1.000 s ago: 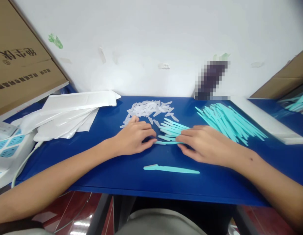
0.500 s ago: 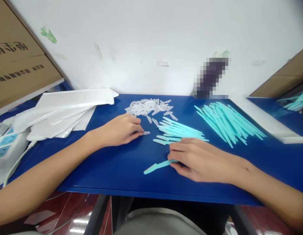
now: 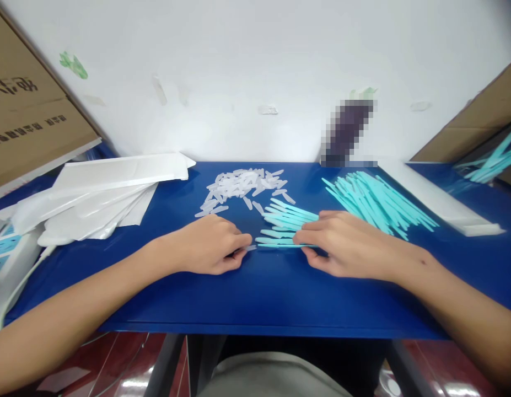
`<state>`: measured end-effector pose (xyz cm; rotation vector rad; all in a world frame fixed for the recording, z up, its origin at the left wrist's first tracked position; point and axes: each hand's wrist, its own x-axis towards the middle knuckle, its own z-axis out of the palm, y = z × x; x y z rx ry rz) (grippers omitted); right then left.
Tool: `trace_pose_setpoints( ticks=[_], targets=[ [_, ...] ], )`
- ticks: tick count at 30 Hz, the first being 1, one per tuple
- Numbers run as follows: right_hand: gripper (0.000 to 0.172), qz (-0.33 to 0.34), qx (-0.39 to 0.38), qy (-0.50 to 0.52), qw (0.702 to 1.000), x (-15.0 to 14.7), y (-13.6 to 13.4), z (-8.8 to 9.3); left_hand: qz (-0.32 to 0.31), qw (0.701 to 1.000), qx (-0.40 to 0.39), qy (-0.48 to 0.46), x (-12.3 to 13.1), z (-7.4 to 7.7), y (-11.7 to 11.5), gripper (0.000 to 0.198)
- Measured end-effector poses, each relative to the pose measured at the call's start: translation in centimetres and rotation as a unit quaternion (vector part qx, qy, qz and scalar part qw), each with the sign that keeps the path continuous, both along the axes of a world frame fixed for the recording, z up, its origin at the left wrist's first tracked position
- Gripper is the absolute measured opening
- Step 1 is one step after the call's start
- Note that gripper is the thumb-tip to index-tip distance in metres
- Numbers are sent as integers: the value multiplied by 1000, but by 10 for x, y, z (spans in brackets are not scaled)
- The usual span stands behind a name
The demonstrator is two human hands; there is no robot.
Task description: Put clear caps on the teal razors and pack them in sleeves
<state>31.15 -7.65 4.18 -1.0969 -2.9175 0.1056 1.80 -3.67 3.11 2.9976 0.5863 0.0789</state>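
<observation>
My left hand (image 3: 211, 243) pinches a small translucent blade cap (image 3: 251, 248), whose end sticks out past the fingertips. Just to its right, my right hand (image 3: 346, 245) is closed on a turquoise eyebrow razor (image 3: 275, 245), held edge-on with its blade end pointing left at the cap. A small gap seems to part the two. Behind the right fingers lies a row of turquoise razors (image 3: 280, 218), their handles partly covered by that hand. Beyond the left hand is a heap of loose translucent caps (image 3: 242, 184). A larger pile of turquoise razors (image 3: 375, 201) lies behind my right hand.
White plastic bags (image 3: 102, 193) lie at the left, beside a power strip (image 3: 11, 264) with a cable. Cardboard boxes (image 3: 36, 105) flank both sides. A long white strip (image 3: 441, 198) lies on the right of the blue table (image 3: 255, 303), whose front edge is near me.
My right hand has moved up and away from me, turning its razor edge-on beside the row. My left hand has come right and closer to me with its cap, so the two hands are nearer.
</observation>
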Motion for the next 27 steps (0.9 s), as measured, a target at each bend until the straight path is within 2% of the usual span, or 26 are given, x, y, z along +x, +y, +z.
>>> trace_pose_setpoints(
  ticks=[5,10,14,20,23,26,27],
  targets=[
    [16,6,-46,20,999,-2,1,0,-23,999,25,15,5,-4,-5,14],
    [16,12,-56,33,998,1,2,1,-52,997,49,5,3,-6,-2,16],
    [19,20,-51,41,998,-3,-1,-1,-59,994,89,-2,8,-14,-4,23],
    [20,43,-12,52,998,-10,-5,-7,-52,990,122,-50,18,-25,-10,34],
    [21,22,14,22,999,-4,-2,-6,-39,989,126,-60,17,-27,-9,35],
    [20,-20,79,-6,997,4,2,-6,-17,989,126,-70,15,-27,-6,36],
    [24,-37,99,-8,994,6,4,-6,-8,989,131,-74,14,-26,-5,36]
  ],
)
